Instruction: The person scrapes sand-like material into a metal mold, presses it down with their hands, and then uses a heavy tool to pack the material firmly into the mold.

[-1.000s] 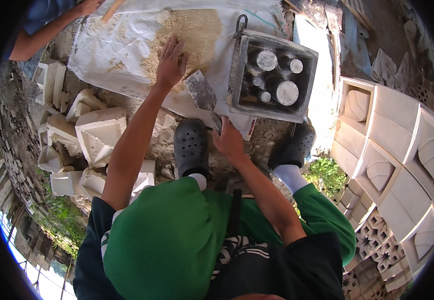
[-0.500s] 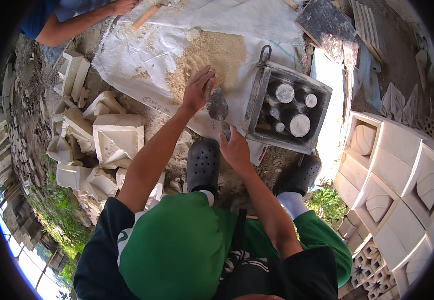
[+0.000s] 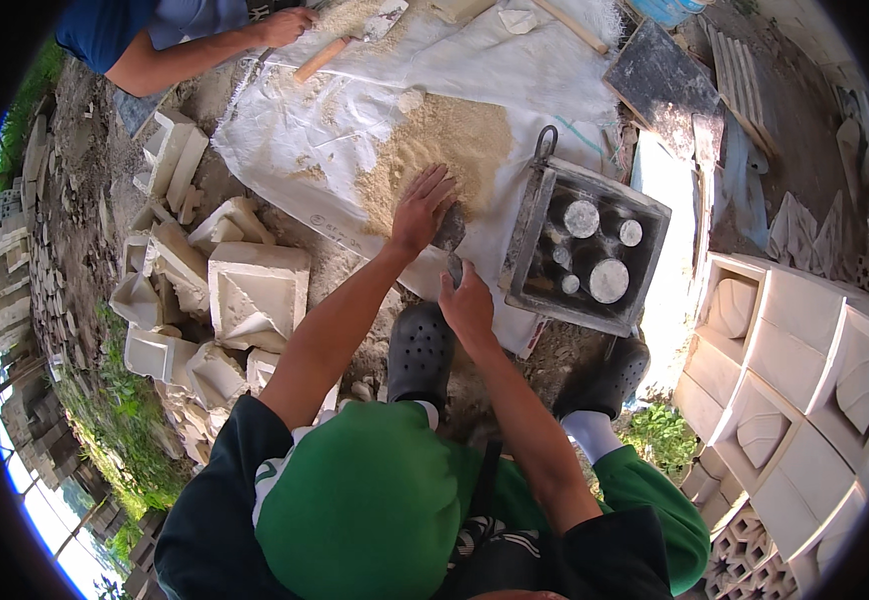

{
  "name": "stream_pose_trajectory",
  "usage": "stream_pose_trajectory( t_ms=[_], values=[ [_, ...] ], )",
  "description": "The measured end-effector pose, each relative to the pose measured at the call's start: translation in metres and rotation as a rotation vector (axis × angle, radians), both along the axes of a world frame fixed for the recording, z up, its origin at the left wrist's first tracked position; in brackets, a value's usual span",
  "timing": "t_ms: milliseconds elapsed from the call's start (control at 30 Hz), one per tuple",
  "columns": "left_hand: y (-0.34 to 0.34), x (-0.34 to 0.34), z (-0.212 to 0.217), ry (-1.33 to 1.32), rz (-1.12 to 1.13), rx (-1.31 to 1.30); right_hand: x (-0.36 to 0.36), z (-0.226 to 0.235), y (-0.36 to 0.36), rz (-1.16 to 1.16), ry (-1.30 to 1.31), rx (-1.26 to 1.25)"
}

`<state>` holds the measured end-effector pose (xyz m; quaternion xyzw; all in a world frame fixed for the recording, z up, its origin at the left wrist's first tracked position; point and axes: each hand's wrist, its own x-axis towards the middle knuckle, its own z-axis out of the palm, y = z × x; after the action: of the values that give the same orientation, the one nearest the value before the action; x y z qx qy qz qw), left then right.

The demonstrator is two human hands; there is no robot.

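Note:
My left hand (image 3: 422, 210) lies with its fingers stretched out on the near side of a pile of pale sandy powder (image 3: 481, 132). Gripped by its handle in my right hand (image 3: 468, 306) is a small trowel (image 3: 451, 231). The dark blade points away from me, at the powder's near edge, close beside my left fingers; whether they touch it I cannot tell. Beneath the powder spreads a white woven sheet (image 3: 300, 165). Right of the trowel sits a dark square metal mould box (image 3: 645, 272) with a looped handle and several pale round discs inside.
Cast pale block pieces (image 3: 259, 290) are heaped on the left. Patterned blocks (image 3: 793, 370) stand stacked at the right. Another person's hand (image 3: 287, 27) rests at the far left, near a wooden-handled trowel (image 3: 322, 60). A dark board (image 3: 667, 75) lies behind the box.
My right hand has moved slightly left and forward, bringing the trowel blade closer to my left fingers. The blade now looks narrower, as if tilted. The whole view has shifted a little.

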<state>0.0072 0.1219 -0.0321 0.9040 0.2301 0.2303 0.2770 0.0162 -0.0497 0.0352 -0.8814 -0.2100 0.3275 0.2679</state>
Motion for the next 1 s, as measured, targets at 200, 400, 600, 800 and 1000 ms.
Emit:
stream_pose_trajectory(
  t_ms=[200,400,600,800,1000],
  values=[
    [0.003,-0.011,0.010,-0.056,0.210,-0.437,0.007,0.011,-0.002,0.000,0.102,-0.040],
    [-0.001,-0.015,0.033,0.014,0.369,-0.648,0.003,0.007,-0.005,-0.034,0.057,-0.051],
    [-0.004,-0.018,-0.006,-0.004,0.080,-0.064,0.002,0.001,0.004,-0.025,0.019,-0.032],
    [-0.008,-0.018,-0.006,0.116,-0.006,0.035,0.000,-0.005,0.005,-0.030,0.044,0.024],
    [0.000,-0.011,0.014,0.043,-0.052,0.030,-0.004,0.006,-0.002,-0.016,-0.076,0.055]
  ],
)
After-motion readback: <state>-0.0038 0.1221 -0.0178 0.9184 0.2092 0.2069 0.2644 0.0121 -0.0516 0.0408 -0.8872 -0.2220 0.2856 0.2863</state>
